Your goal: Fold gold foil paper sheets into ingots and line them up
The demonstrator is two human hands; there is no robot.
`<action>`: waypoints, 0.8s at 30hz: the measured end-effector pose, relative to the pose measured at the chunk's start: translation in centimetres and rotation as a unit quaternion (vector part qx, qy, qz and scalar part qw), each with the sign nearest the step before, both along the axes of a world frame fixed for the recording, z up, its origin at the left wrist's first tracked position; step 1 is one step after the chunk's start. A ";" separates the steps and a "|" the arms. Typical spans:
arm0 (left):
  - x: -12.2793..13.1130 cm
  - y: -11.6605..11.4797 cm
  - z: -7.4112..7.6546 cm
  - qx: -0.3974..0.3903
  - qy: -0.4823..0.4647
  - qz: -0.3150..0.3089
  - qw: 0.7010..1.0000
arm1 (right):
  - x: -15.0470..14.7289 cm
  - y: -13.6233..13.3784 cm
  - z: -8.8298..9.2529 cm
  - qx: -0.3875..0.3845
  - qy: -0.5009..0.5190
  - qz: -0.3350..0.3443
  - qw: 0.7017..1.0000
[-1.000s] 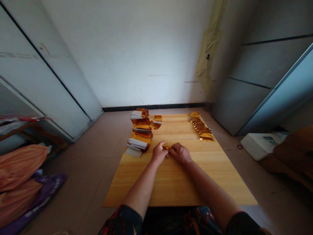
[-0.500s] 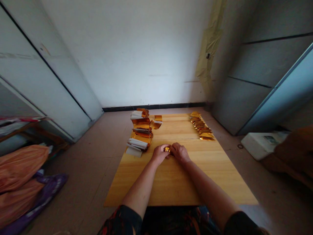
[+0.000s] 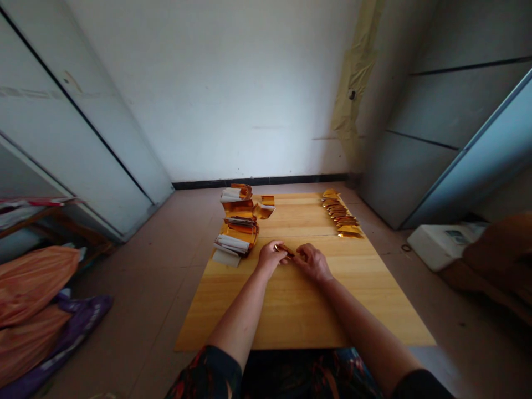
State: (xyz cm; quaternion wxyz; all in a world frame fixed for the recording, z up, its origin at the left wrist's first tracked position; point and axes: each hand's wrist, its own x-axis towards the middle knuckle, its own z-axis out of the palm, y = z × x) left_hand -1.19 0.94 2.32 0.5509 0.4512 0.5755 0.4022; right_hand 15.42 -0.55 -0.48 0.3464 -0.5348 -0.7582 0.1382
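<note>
Between the two hands, near the middle of the wooden board (image 3: 291, 310), sits a small gold foil strip (image 3: 285, 250). The left hand (image 3: 269, 258) curls its fingers and pinches one end. The right hand (image 3: 315, 262) pinches the other end, so the fingers hide both tips. Just to the left is a messy pile of gold and white paper (image 3: 236, 227), near the left hand but not touching it. A row of folded gold pieces (image 3: 341, 217) lies far back on the right, well apart from the hands. The strip's long side runs from back-left to front-right, low over the board. The board is yellow wood and lies on a tiled floor (image 3: 158, 266). A white wall (image 3: 233, 100) stands behind. Orange bags (image 3: 33, 288) lie at the left, and a white box (image 3: 443, 244) sits at the right.
</note>
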 end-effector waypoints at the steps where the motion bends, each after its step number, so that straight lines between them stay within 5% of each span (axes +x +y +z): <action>1: 0.1 0.0 0.0 -0.002 -0.006 0.000 1.000 | 0.0 -0.2 0.1 0.011 -0.003 0.000 1.000; 13: 0.2 -0.2 0.0 0.017 -0.017 -0.042 0.999 | -0.2 0.2 0.4 0.010 -0.096 -0.080 0.992; 24: 0.6 -0.3 0.3 0.018 0.030 -0.043 0.998 | 0.5 0.2 0.9 0.053 -0.084 -0.064 0.993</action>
